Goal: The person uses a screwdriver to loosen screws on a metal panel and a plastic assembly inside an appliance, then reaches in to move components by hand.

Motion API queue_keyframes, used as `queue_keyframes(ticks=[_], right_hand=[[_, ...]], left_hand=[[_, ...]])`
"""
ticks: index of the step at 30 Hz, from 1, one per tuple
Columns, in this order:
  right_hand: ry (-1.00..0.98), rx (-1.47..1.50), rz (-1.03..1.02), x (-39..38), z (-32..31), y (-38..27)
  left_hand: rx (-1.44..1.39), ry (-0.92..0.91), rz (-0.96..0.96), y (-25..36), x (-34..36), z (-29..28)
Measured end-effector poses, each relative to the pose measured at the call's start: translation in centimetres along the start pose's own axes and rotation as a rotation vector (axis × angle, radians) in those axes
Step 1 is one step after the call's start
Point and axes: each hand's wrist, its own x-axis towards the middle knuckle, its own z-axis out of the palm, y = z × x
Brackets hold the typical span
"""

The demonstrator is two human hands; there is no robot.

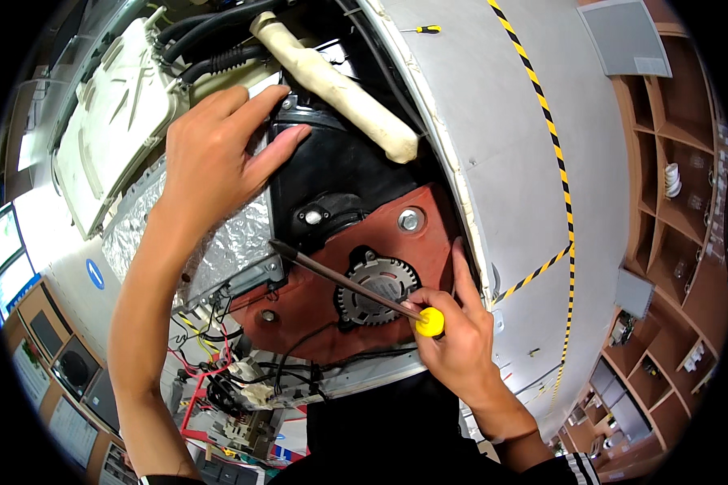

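My left hand (218, 153) reaches into an opened appliance cabinet, thumb and forefinger apart on either side of a small metal bracket (289, 103); I see nothing between them. In my right hand (461, 343) is a screwdriver (344, 280) with a yellow handle end and a long dark shaft. Its shaft slants up and left across a reddish-brown block (315, 327), passing over a round toothed-edge part (378, 291). The tip lies near foil-covered material (226, 246); whether it touches anything I cannot tell. A large bolt (410, 219) sits in the block.
A cream tube (332, 89) crosses the cabinet's top. At left is a whitish plastic housing (121, 113), with loose wires (206, 368) below. Another yellow-and-black screwdriver (429, 29) lies on the grey surface (469, 105) at right, near striped tape (552, 129) and wooden shelves (675, 121).
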Motion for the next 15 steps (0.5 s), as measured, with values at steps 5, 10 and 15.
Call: queue_keyframes(ticks=[5,10,15], right_hand=[[0.020,0.065,-0.007,-0.2,-0.5,-0.5],[-0.047,0.610,0.303,-1.5,-2.0,-1.0],[-0.112,1.252,0.622,-2.0,-4.5,-1.3]], left_hand=[[-0.005,0.031,0.058,-0.3,-0.1,0.3],[0.013,0.050,0.065,-0.3,-0.1,0.6],[-0.142,0.117,-0.059,0.3,-0.4,-0.8]])
